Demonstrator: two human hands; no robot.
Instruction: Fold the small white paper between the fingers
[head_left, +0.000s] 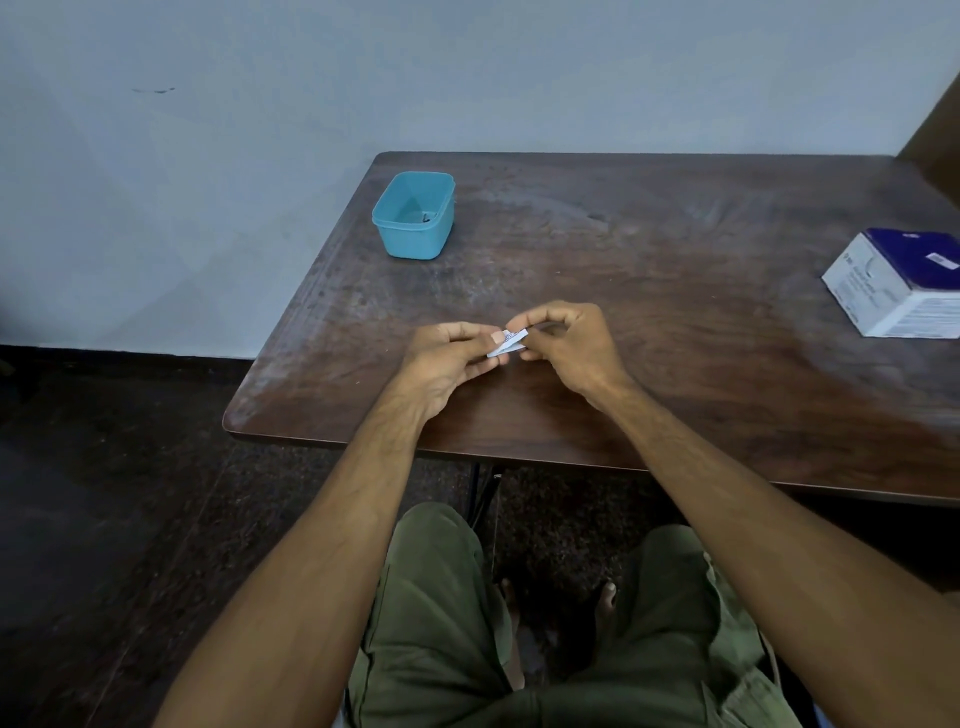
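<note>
Centrally, a small white packet (508, 344) is held between both hands just above the near part of the table (649, 312). It is pinched at its left end by the thumb and fingertips of the left hand (451, 358), and at its right end by the curled fingers (540, 347) of the right hand (569, 343); both grips are closed tight on it, with only a short stretch of printed paper shown between them. The print is too small to be read.

Handling, as judged: the packet is taken to be very light, thin and flexible, easily creased or torn, and likely to slip if held only at the tip. Hold is best taken at the flat edges, close to the ends, as is done now.

Further out, toward the far left corner of the table, a blue tub (413, 216) is set without a lid; a small dark item lies on its floor, too small to be identified. At the right edge of the view a white and dark blue box (901, 283) is placed, well apart from the hands. Below the table edge, green shorts (431, 623) and bare feet are seen above a dark floor.
</note>
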